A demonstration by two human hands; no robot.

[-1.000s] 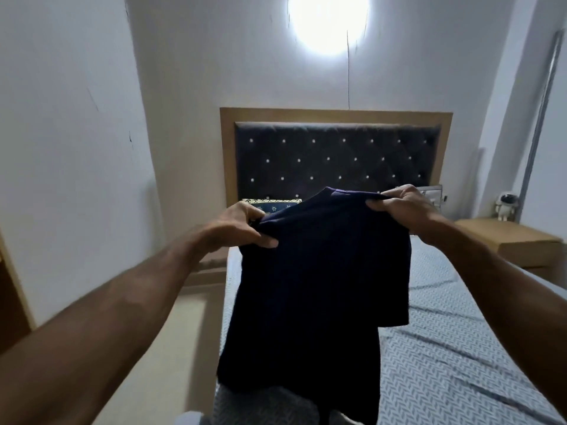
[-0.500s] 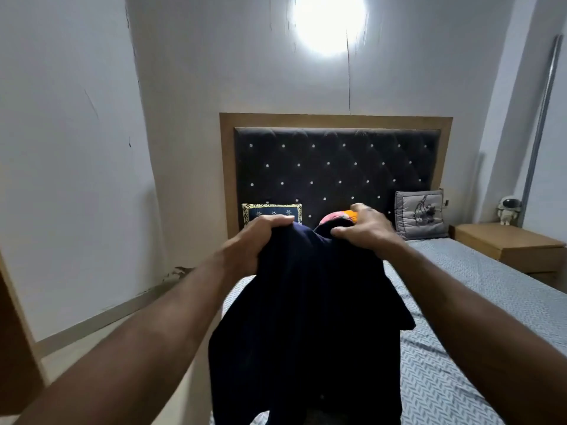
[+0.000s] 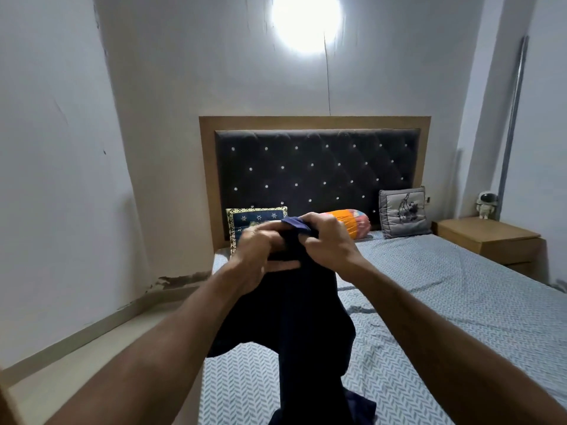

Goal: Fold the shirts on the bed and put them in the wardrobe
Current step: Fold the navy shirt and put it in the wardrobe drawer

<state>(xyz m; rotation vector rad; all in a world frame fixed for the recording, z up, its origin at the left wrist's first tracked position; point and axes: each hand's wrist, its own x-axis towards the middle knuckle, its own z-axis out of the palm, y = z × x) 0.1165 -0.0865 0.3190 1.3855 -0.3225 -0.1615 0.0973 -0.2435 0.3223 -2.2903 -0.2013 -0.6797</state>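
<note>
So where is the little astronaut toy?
The astronaut toy stands on the wooden bedside table, far right in the head view, beside the bed's grey cushion.

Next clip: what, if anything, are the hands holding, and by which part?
Both hands hold one dark navy shirt by its bunched top edge: left hand and right hand grip side by side, the rest hanging down to the bed.

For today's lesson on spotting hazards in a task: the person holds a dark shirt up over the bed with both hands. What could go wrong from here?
1. Both hands, left hand and right hand, bunch the shirt at one spot, so it may fold creased or lopsided.
2. The shirt's lower end drags crumpled on the bed; laid down like this it could trap wrinkles.
3. Part of the shirt hangs near the bed's left edge and might slip floorward if released.
</note>
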